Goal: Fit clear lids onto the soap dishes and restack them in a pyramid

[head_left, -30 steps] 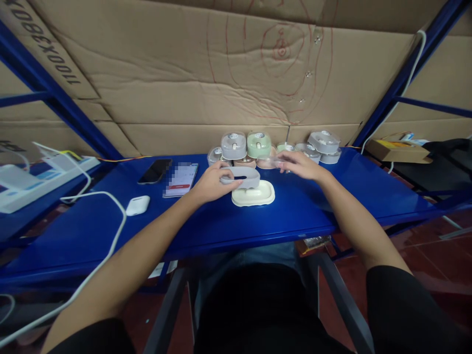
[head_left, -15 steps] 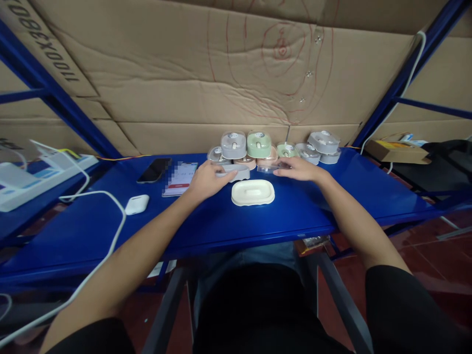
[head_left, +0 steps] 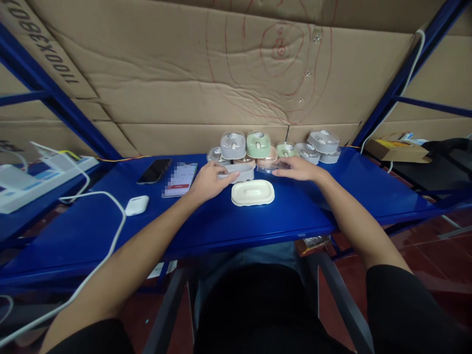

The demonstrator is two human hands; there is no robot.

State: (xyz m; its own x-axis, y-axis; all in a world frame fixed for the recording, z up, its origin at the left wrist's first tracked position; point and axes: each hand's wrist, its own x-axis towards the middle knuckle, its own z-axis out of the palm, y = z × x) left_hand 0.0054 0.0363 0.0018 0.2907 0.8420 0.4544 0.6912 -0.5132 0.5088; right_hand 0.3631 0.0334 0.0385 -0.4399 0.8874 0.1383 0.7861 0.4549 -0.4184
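My left hand (head_left: 212,181) grips the left end of a shallow grey plastic box base (head_left: 242,173), thumb along its near side and fingers over its far edge. My right hand (head_left: 298,169) holds a clear plastic lid (head_left: 266,168) by its right end, just to the right of the grey base. Nearer to me, a cream oval piece (head_left: 252,192) with a raised middle lies flat on the blue table. Right behind my hands stand small lidded boxes, among them a grey one (head_left: 233,146) and a green one (head_left: 258,145) on top of others.
Further right is a stack of grey lidded boxes (head_left: 324,142). On the left lie a dark phone (head_left: 154,171), a phone with a lit screen (head_left: 180,179) and a white earphone case (head_left: 137,205). A white cable (head_left: 120,231) crosses the left side. Cardboard (head_left: 165,64) walls the back.
The grey box base has shifted slightly to the right in my left hand. My right hand and the clear lid have hardly moved.
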